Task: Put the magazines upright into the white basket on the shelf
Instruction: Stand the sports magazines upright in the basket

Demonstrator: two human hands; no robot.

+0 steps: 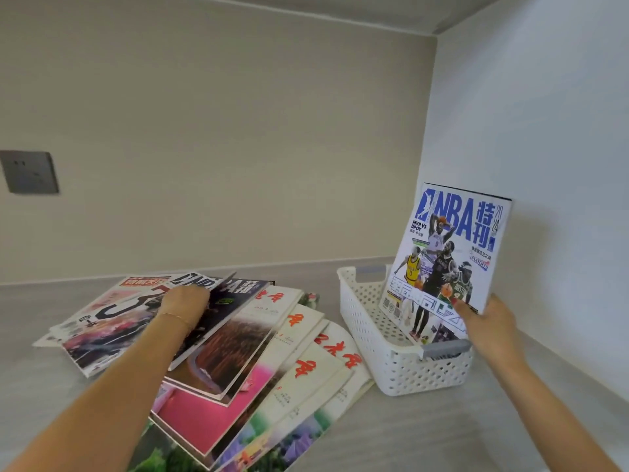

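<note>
At right of frame the right hand (490,327) pinches the NBA magazine (449,257) by its lower corner, bottom edge already inside the white basket (401,366); best lean it against the far wall while the left hand (185,301), fingers curled, lifts the next cover from the fanned pile (258,362).

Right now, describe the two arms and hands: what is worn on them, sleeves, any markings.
Both forearms are bare as far as the view reaches; no sleeves, no gloves. The left hand has a thin gold chain bracelet at the wrist. The right hand wears nothing that shows: no watch, ring or band. No markings show on either arm.
</note>
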